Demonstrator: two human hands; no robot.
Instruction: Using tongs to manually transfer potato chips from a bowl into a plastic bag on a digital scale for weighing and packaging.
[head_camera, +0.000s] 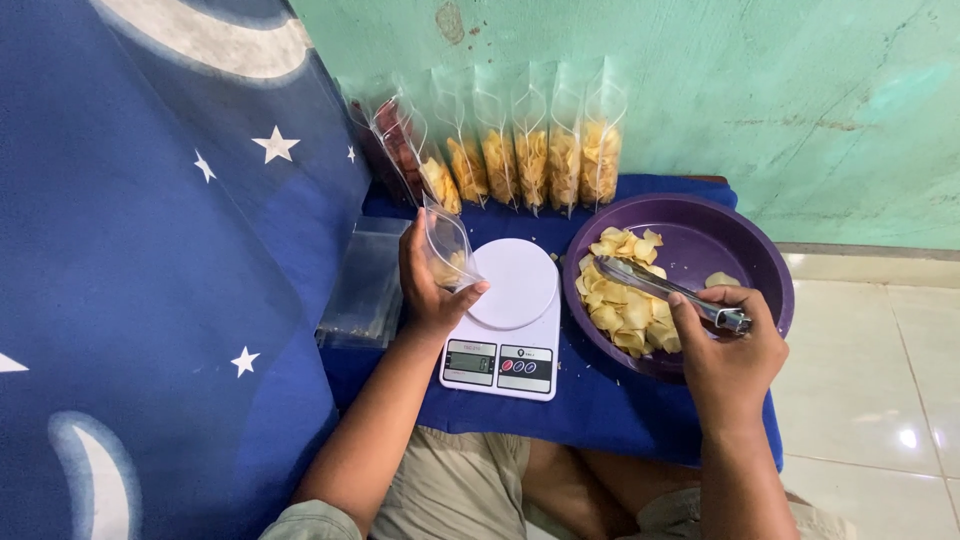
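My left hand holds a small clear plastic pouch upright at the left edge of a white kitchen scale; a few yellow chips lie inside the pouch. My right hand grips metal tongs, whose tips reach into a pile of yellow chips in a round purple bowl. The scale's round plate is bare.
A row of several filled clear pouches leans against the green wall behind the scale. A stack of empty pouches lies to the left. Everything rests on a low surface under a dark blue cloth. A star-patterned blue fabric hangs at left; pale floor tiles lie at right.
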